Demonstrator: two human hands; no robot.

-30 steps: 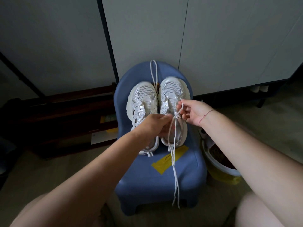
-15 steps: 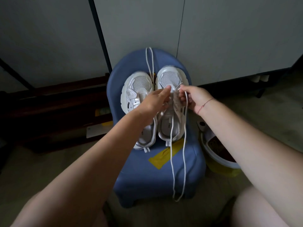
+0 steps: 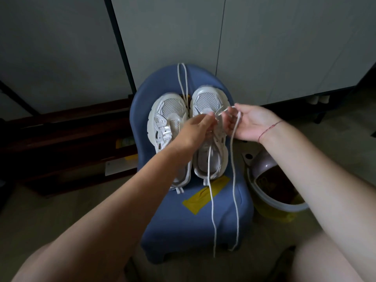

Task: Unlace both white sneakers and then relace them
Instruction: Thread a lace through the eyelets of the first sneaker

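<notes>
Two white sneakers stand side by side, toes away from me, on a small blue chair. The left sneaker is partly covered by my left forearm. Over the right sneaker, my left hand pinches its white lace near the front eyelets. My right hand holds the same lace on the other side, one strand draped over its fingers. Both long ends hang down past the chair's front edge. A second loose lace lies over the chair back between the toes.
A yellow tape strip is stuck on the chair seat. A bucket with dark contents stands right of the chair. Grey cabinet panels rise behind, and dark wooden boards lie at the left on the floor. My knees sit at the bottom corners.
Both hands moved from the sneaker's middle up to its front eyelets. My right hand has drawn slightly to the right with the lace, and the hanging ends rose a little.
</notes>
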